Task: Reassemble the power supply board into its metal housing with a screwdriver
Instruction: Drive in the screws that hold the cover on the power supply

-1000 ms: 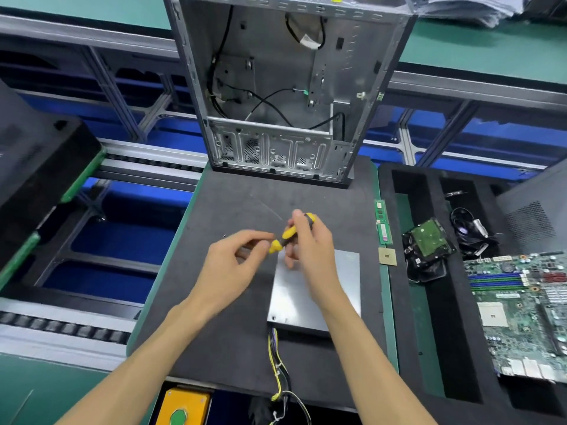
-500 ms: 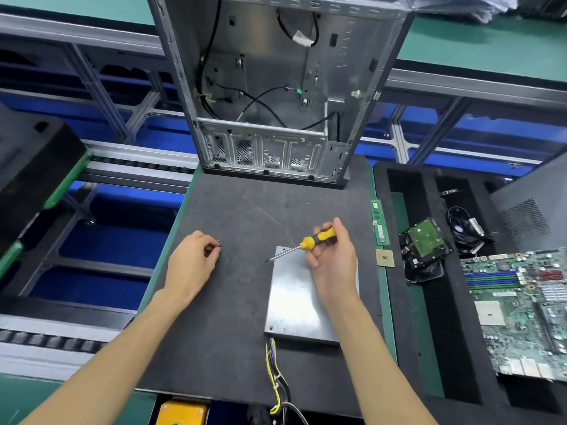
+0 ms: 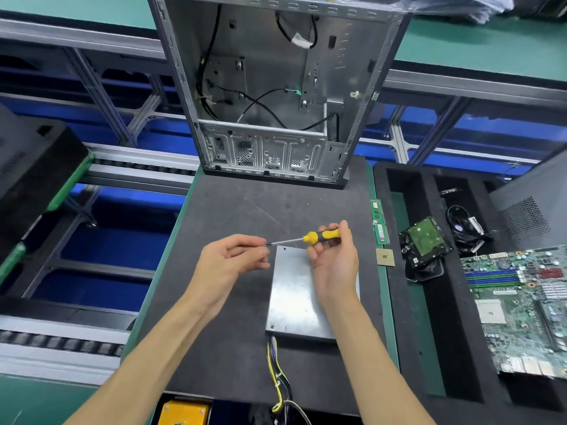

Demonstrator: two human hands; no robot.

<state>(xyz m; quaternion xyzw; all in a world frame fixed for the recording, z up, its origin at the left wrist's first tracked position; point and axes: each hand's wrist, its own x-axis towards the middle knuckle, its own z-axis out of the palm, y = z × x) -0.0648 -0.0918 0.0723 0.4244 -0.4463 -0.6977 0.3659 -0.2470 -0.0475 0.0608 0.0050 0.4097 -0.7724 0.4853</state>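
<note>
Your right hand [image 3: 334, 259] grips the yellow screwdriver [image 3: 322, 236] at frame centre | your left hand [image 3: 230, 262] pinches at its tip, screw too small to tell | metal housing [image 3: 294, 302] flat on the desk [image 3: 230, 348] beneath | open computer case [image 3: 276, 87] at top.

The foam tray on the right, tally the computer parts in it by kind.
Motherboard: 1
Hard drive: 1
Cable bundle: 1
Total: 3

The flat grey metal power supply housing [image 3: 302, 297] lies on the black mat [image 3: 233, 357], before the open steel computer case [image 3: 273, 87], left of the green motherboard [image 3: 521, 308].
</note>
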